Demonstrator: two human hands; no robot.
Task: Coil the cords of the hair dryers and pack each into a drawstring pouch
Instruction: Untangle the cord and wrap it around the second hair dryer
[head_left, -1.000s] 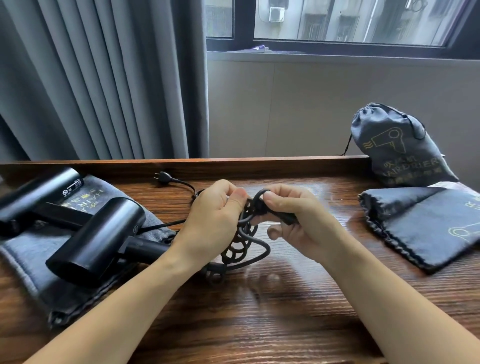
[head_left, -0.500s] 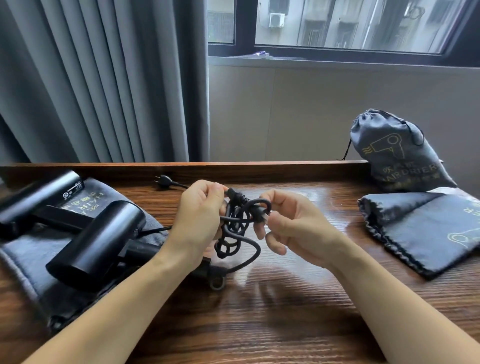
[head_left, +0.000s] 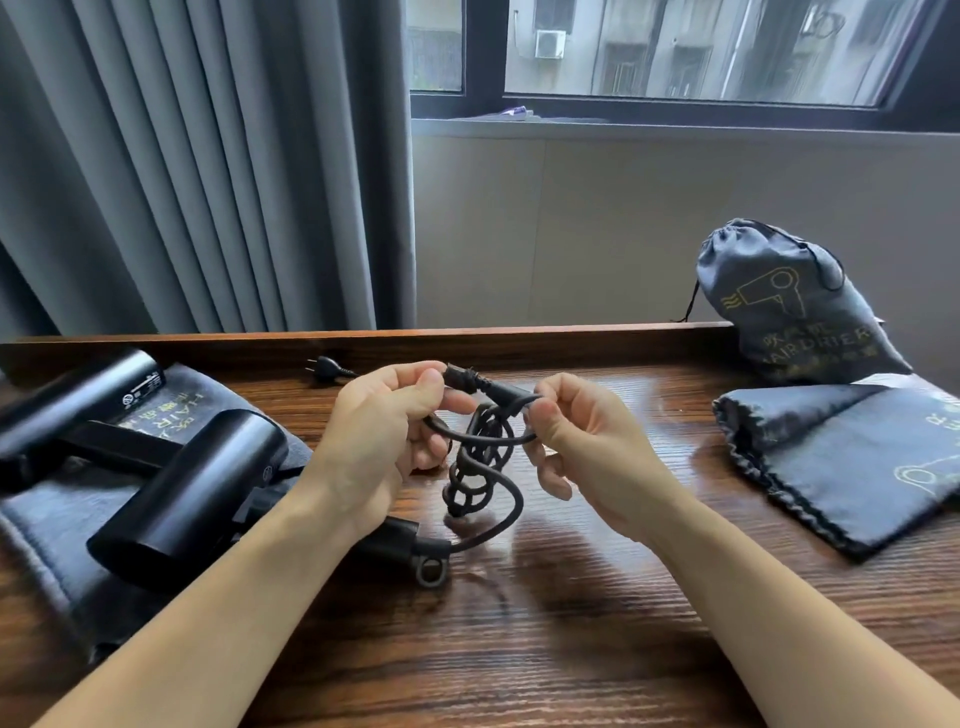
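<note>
Head view shows the cord (head_left: 480, 457) bunched in loops just right of the near dryer (head_left: 192, 486), with the left hand (head_left: 384, 441) pinching the plug end and the right hand (head_left: 571, 441) pinching a loop. It looks bendy and springy (it may pop open), so hold the bunch in its middle. An empty pouch (head_left: 852, 462) lies far right of the dryer.

— How many hair dryers are on the counter (head_left: 519, 649)?
— Two: a nearer hair dryer (head_left: 192, 483) and a farther hair dryer (head_left: 78, 395).
— Pouches?
— Three: a stuffed pouch (head_left: 789, 312), a flat pouch at right (head_left: 857, 467), and a flat pouch under the dryers (head_left: 47, 525).
— Plugs?
— Two: a held plug (head_left: 462, 378) and a loose plug (head_left: 327, 366).
— Hands?
— Two: left hand (head_left: 379, 441), right hand (head_left: 587, 441).
</note>
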